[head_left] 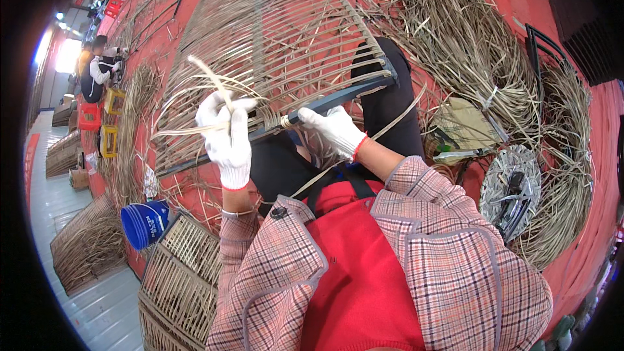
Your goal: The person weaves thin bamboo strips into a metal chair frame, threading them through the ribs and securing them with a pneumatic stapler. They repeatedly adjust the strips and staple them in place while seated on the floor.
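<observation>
1. Left hand (pixel 227 135), gloved, closed around pale strips (pixel 209 78) rising toward 11 o'clock.
2. Right hand (pixel 335 127), gloved, grips the dark frame bar (pixel 351 93).
3. Woven frame (pixel 273 32) spans the lap, extending toward 12 o'clock.
4. Blue cups (pixel 144 223) at 8 o'clock.

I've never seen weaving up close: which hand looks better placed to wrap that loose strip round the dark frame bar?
Probably the left hand: it grips the pale strip just above the frame bar. The right hand holds the bar steady.
</observation>
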{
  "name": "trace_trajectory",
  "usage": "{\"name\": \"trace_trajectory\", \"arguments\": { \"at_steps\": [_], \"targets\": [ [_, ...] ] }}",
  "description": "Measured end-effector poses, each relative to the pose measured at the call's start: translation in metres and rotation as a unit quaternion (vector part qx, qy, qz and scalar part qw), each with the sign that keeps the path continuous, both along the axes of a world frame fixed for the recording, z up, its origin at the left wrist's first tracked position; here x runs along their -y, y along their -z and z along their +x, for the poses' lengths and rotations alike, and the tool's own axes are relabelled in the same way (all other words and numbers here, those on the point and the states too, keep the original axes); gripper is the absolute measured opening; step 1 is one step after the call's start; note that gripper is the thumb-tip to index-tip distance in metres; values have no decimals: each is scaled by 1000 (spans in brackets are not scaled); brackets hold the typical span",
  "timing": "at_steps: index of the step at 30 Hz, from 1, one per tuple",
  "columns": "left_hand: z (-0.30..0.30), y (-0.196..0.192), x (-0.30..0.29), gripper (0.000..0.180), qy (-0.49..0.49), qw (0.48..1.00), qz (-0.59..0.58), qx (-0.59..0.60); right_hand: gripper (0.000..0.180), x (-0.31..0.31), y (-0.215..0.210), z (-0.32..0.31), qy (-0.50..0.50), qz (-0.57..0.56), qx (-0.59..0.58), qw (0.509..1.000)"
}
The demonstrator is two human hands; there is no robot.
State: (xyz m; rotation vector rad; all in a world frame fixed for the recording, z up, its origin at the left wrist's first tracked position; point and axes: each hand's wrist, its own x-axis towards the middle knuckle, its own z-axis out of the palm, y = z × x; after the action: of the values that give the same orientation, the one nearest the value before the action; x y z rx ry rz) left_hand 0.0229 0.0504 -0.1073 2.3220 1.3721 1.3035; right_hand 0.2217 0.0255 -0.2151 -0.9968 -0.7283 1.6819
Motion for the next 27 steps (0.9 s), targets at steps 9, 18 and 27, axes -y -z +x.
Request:
{"name": "trace_trajectory", "arguments": {
  "at_steps": [9,18,27],
  "targets": [
    [49,5,13,47,242,762,-420,429,32,50,-40,80,-95,-12,165,982],
    [99,25,62,28,179,786,-495,324,23,72,-61,73,-69,86,171,979],
    [109,31,82,32,155,835,-397,348,27,84,-36,74,28,-1,-128,991]
  ]
}}
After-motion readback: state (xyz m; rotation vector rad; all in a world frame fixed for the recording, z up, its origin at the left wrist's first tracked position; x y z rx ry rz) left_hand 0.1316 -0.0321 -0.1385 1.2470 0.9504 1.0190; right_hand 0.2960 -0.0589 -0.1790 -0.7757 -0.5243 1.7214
